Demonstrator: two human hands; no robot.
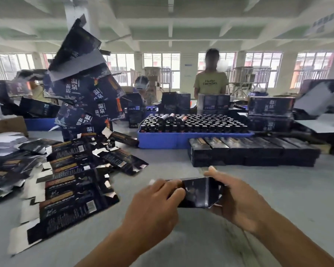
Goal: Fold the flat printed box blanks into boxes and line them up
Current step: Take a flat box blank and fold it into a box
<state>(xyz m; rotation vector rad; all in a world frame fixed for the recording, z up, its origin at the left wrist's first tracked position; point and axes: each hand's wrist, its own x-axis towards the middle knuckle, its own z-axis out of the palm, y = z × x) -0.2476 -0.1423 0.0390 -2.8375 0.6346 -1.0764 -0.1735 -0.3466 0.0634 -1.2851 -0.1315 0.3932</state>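
Note:
A dark printed box [198, 191], partly folded into shape, is held low in front of me over the grey table [278, 189]. My left hand [158, 201] grips its left end with fingers curled over the top. My right hand [237, 199] holds its right end, thumb up on the far edge. Flat printed blanks [69, 185] lie fanned out on the table to my left. A row of folded dark boxes [253, 151] stands lined up beyond my hands at the right.
A blue tray [181, 139] packed with dark bottles sits mid-table. A leaning stack of larger printed boxes [89, 97] rises at the left. More cartons [270, 106] stand at the right. Two people are behind the table.

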